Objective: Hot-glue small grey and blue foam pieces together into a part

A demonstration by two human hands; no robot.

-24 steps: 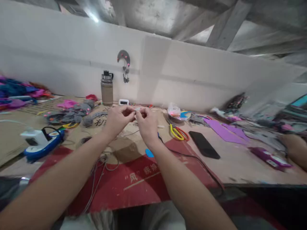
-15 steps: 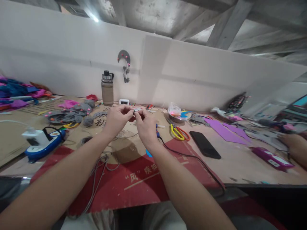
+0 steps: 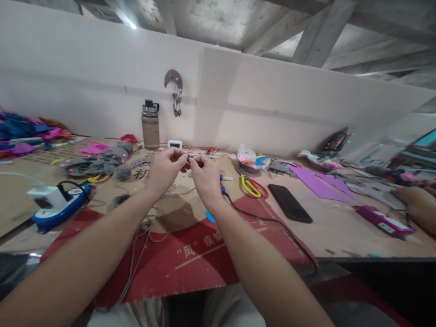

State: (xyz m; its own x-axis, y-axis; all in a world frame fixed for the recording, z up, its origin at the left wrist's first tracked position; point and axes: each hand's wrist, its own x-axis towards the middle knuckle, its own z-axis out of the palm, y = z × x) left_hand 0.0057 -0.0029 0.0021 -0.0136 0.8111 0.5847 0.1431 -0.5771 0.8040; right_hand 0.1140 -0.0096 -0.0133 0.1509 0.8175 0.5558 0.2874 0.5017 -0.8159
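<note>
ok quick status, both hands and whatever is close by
Left hand and right hand fingertips together, pinching a small dark piece. Its shape mostly hidden. Black cord beside right forearm, phone farther right.

Dark grey piece (image 3: 188, 157) in the grip; below, red cardboard (image 3: 204, 272) with pale lettering (image 3: 188, 251); right, yellow- and orange-handled scissors (image 3: 244, 184); left, grey yarn ball (image 3: 123, 172).

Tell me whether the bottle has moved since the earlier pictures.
No: the bottle keeps the same gap to the hanging ornament on its right.
</note>
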